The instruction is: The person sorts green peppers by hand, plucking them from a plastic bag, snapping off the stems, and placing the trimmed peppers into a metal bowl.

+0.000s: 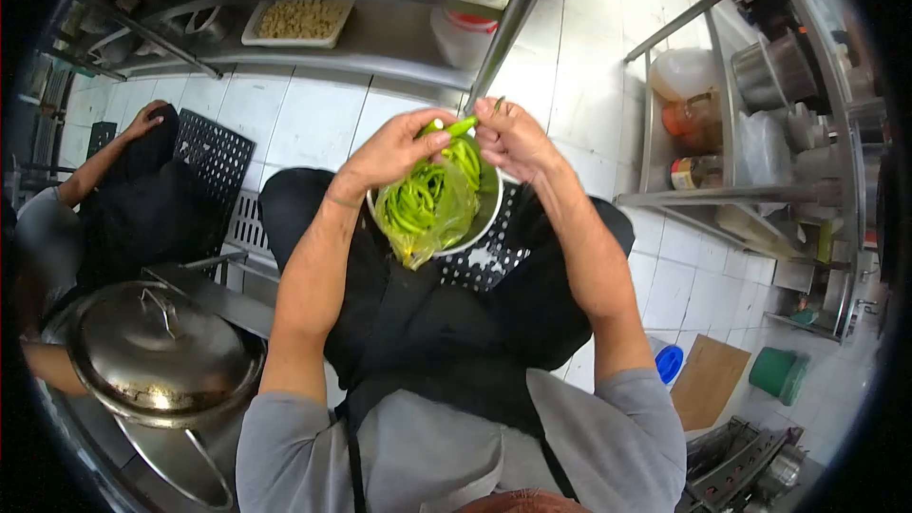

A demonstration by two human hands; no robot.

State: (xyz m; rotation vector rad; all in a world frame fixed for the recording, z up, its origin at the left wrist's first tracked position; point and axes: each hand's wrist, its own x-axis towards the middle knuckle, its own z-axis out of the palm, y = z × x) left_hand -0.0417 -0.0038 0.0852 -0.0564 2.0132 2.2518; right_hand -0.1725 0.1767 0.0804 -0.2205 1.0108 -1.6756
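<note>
Grey short-sleeved shirt cloth (427,442) lies nearest the camera, in the head view, crossed by black apron straps. Both forearms extend forward from it, over black-clad legs (427,318), and converge at the far side of a white round bowl (495,211).

One slender bright-green pepper (463,125) is located between the two hands, above the far part of the bowl. Its long axis runs crosswise, from the left hand (401,146) to the right hand (518,139), rising slightly toward the right. Both hands are about equally near, one at each end.

Left fingers: closed in a pinch, thumb against the pepper's left end. Right fingers: closed at the opposite end, fingertips together; a thin dark stem (500,104) projects just above them. Whether they grip the stem or the flesh cannot be told.

Directly below, on the wearer's side of the held pepper, a clear plastic bag (461,214) of green peppers (415,198) occupies the bowl. The bag's gathered end overlies the near rim. Black perforated matting (463,272) shows beyond the rim.
</note>
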